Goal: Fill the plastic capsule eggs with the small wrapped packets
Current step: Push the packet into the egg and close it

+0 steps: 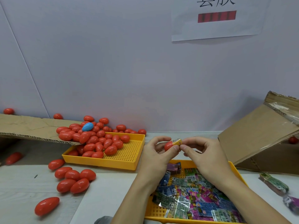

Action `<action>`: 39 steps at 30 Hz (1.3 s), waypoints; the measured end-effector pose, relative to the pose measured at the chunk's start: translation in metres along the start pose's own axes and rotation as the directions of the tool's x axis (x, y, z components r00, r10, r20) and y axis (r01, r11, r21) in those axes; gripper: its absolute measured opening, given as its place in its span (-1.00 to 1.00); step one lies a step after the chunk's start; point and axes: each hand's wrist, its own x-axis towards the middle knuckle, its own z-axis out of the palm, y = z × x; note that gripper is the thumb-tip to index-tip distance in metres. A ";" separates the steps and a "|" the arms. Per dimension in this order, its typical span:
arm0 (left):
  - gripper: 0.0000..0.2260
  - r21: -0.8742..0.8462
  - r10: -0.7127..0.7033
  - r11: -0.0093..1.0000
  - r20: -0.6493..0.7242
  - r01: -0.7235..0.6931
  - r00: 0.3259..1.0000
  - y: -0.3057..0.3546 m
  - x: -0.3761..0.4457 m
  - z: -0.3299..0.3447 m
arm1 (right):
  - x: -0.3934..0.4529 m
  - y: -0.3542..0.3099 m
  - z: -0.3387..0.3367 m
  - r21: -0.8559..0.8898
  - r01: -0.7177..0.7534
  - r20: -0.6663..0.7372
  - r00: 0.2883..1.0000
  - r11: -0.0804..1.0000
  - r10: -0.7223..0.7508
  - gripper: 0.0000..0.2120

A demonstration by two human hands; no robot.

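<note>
Packet tray [155, 212], L hand [155, 157] w/ egg [168, 145]

The white paper sign [216, 18] on the wall shows cut-off Chinese letters above a red bar. Some small wrapped packets [174, 190] in the near yellow plastic tray [155, 212] say "6+".

Sign [216, 16] on wall cut off by top edge, characters half gone. Packet tray [161, 212] near edge cropped at bottom. Egg half [168, 145] mostly hidden by left hand [155, 157] fingers. Packet print illegible.
</note>
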 end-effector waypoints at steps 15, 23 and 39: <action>-0.69 0.083 0.074 0.994 0.041 -0.077 0.996 0.003 -0.001 0.001 | 0.000 -0.006 0.003 0.041 -0.074 -0.063 0.995 0.996 0.077 -0.95; -0.71 0.144 0.095 0.984 0.085 -0.107 0.992 0.004 -0.004 0.002 | 0.000 -0.006 0.003 0.020 -0.082 -0.053 0.995 0.996 0.083 -0.84; -0.73 0.020 0.061 0.998 0.039 -0.062 0.997 -0.001 0.000 0.002 | 0.001 -0.001 0.003 0.088 -0.136 -0.050 0.989 0.987 0.141 -0.93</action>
